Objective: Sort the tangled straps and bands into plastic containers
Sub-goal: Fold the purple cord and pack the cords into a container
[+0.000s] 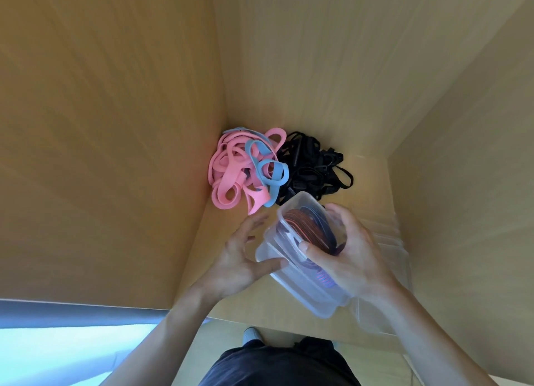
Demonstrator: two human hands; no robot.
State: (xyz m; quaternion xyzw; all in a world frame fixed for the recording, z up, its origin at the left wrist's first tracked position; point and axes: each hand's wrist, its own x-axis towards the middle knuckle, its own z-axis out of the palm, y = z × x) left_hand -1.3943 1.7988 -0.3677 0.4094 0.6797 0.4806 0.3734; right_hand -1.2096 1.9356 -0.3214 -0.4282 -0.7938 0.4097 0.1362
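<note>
Nearest, the left hand props a clear container from the side, thumb laid along its wall and fingers loosely spread, clasping nothing. The right hand grasps the same container, thumb hooked over the rim onto the coiled straps inside, fingers wrapped round the far side. The container hangs tilted above the worktop. It is probably light, thin-walled and a little slick, so it is best held by the rim and a side wall, as here. Just right of it stand what look like spare containers, too faint to count. Farthest, in the corner, pink and blue bands lie tangled, touching a heap of black straps. Both are soft and limp and likely to drag neighbours along, so I would lift one loop at a time.
</note>
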